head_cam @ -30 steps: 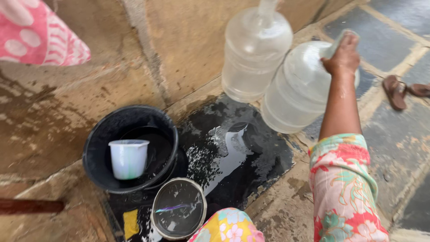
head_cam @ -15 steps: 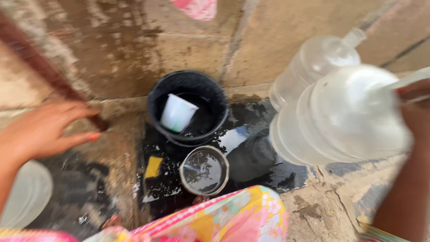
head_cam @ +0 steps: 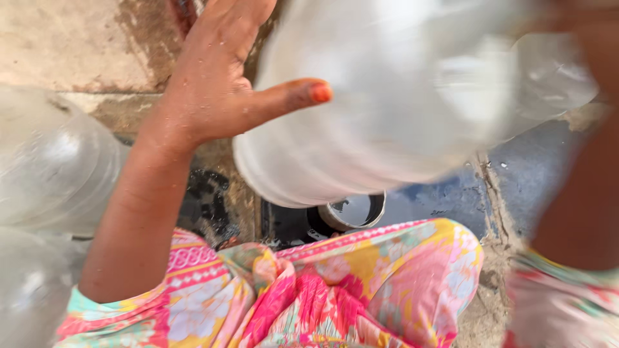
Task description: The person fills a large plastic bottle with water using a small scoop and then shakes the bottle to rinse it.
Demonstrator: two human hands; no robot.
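A large translucent water jug [head_cam: 400, 116] hangs tilted in the air across the middle of the view, blurred by motion. My left hand [head_cam: 213, 84] is spread open against its left side, with the thumb lying on the plastic. My right arm rises along the right edge, and my right hand [head_cam: 596, 38], badly blurred at the top right corner, holds the jug's far end. Under the jug, a round metal pot [head_cam: 354, 209] with water in it stands on the wet dark floor [head_cam: 451, 200].
Two more translucent jugs lie at the left, one [head_cam: 51, 161] beside my forearm and one [head_cam: 26, 290] at the bottom corner. My knee in pink floral cloth [head_cam: 361, 290] fills the bottom. A concrete step [head_cam: 71, 45] runs along the top left.
The jug has swung from the right across the middle, over the pot. My left hand has come from the left wall onto its side. The black bucket and white cup are out of sight.
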